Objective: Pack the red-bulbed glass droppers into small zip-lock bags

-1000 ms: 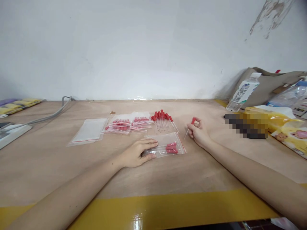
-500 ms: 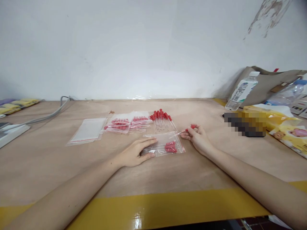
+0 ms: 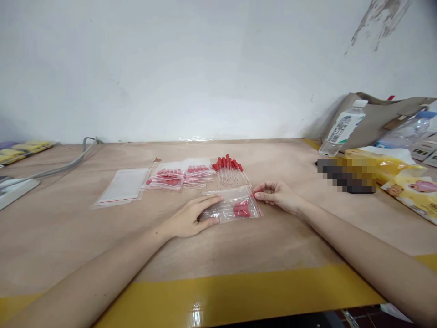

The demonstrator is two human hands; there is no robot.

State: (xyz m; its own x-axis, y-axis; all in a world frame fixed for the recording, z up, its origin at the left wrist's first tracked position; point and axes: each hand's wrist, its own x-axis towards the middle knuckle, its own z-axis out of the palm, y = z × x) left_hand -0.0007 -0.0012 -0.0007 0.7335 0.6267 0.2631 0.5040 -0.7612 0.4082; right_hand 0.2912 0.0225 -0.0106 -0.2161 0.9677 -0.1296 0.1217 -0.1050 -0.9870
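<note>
A clear zip bag (image 3: 225,210) lies flat on the table between my hands, with several red-bulbed droppers (image 3: 241,209) inside. My left hand (image 3: 191,216) rests on the bag's left end, thumb and fingers spread. At the bag's open right edge, my right hand (image 3: 276,197) pinches a red-bulbed dropper; only a bit of red shows at the fingertips, and the rest is hard to make out. Just beyond the bag, a fan of loose droppers (image 3: 228,168) lies with the bulbs pointing away from me.
Filled bags (image 3: 169,177) overlap to the left of the loose droppers. Farther left is a stack of flat clear bags (image 3: 123,184). A grey cable (image 3: 68,164) runs along the left. On the right stand a bottle (image 3: 343,127), a grey bag (image 3: 372,111) and a yellow packet (image 3: 409,193).
My right hand has moved slightly left to the bag's opening, carrying the dropper tip-first into it. The bulb, plainly visible before, is now mostly covered by the fingers. My left hand stays put.
</note>
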